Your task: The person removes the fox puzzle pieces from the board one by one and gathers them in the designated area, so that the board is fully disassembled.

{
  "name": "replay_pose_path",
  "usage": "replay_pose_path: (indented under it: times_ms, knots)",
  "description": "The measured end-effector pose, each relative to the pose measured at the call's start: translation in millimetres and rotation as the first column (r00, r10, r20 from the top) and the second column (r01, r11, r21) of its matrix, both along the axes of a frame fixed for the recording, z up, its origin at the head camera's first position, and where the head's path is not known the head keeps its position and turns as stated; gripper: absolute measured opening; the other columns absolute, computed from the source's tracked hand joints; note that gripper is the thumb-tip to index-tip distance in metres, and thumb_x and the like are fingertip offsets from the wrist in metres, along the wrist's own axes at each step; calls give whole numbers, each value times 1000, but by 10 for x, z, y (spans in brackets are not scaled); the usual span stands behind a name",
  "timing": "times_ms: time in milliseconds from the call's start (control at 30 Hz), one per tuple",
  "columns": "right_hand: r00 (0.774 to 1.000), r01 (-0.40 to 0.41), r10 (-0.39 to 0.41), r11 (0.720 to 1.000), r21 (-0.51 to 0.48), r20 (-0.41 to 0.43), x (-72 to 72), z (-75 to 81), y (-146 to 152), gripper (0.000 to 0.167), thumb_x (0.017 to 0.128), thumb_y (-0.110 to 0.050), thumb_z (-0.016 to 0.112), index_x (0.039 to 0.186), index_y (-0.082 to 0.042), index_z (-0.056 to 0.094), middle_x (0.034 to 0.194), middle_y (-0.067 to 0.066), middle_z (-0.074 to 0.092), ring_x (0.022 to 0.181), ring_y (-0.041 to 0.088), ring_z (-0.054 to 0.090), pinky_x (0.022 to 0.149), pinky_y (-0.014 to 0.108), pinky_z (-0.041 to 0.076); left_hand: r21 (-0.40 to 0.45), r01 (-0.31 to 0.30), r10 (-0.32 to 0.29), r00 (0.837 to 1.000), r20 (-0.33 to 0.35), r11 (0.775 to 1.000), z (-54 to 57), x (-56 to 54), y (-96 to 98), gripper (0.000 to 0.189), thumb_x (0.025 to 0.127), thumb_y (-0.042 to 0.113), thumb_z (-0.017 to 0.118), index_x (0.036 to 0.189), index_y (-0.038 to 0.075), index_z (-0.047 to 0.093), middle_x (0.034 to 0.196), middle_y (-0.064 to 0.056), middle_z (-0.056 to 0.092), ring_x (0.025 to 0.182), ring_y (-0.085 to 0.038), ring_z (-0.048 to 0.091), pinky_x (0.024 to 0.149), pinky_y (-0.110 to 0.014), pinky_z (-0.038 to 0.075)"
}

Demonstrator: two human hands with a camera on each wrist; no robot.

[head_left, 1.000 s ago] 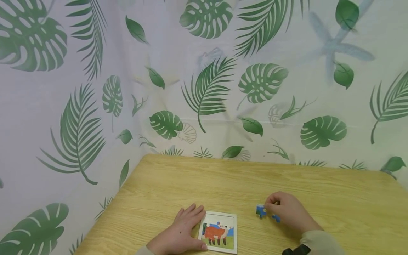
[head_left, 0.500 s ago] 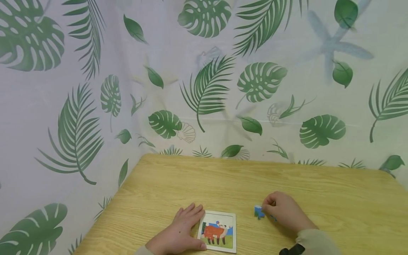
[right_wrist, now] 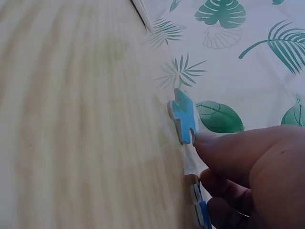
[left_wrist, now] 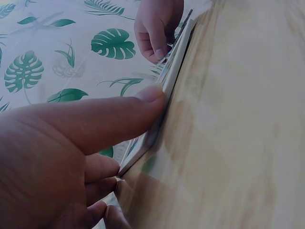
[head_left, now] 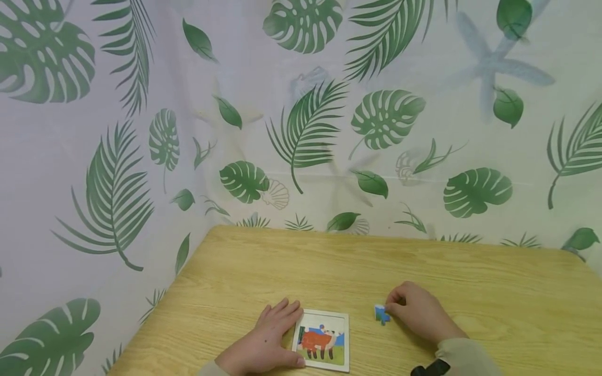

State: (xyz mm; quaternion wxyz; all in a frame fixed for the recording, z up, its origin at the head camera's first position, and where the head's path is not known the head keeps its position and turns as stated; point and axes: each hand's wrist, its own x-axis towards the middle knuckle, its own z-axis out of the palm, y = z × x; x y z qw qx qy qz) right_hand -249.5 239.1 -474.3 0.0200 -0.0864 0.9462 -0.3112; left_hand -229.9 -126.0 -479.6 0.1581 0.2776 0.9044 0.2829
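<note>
My right hand pinches the edge of a blue jigsaw piece between thumb and fingertips, low over the table. In the right wrist view this jigsaw piece shows a green patch, and the thumb tip is at its near corner. Beneath the curled fingers lies a second blue piece, hidden in the head view. My left hand rests spread along the left side of a white-framed puzzle tray, thumb on its near corner. Fitted pieces in the tray show a red-brown animal; pale backing shows along its top.
The wooden table extends behind and to both sides of the hands. A white leaf-patterned sheet hangs along its back and left edges. A dark band circles the right wrist.
My right hand has moved slightly left onto the jigsaw piece, which now sits a little tilted. The second piece has passed out of sight under the hand. My left hand has stayed put.
</note>
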Motion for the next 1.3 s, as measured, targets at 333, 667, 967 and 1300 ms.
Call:
replay_pose_path:
  times_ms: [333,667,967,1300]
  knots:
    - [999,-5,8,997,82,-45,-4,-34,6,12,93,-30,74,84,-24,68,96,-5,58,86,13,55,83,54,47,-1,1,-1,1000,-26,1000,-22,-7,22,101,80,56,80,158,9,36,166,-4,23,154,-31,10,119,-60,0]
    - [999,1,2,996,90,-39,29,-45,15,11,93,-29,74,85,-23,68,95,-5,57,85,13,55,82,55,45,-3,-2,2,1000,-16,1000,-49,-9,42,102,79,56,81,157,9,37,166,-4,24,154,-31,10,119,-60,0]
    - [998,23,-19,997,77,-54,14,-37,8,8,94,-28,72,87,-23,70,96,-5,59,89,15,57,85,54,47,-12,9,-10,998,-57,1000,1,0,24,102,80,57,79,157,8,36,166,-6,23,154,-31,10,119,-60,2]
    - [997,28,-27,1000,9,-68,50,18,-57,6,95,-24,69,92,-19,71,94,-3,60,82,14,54,76,42,49,-20,16,-17,999,-50,1000,9,14,6,103,79,61,78,157,7,36,166,-9,23,153,-35,11,118,-62,2]
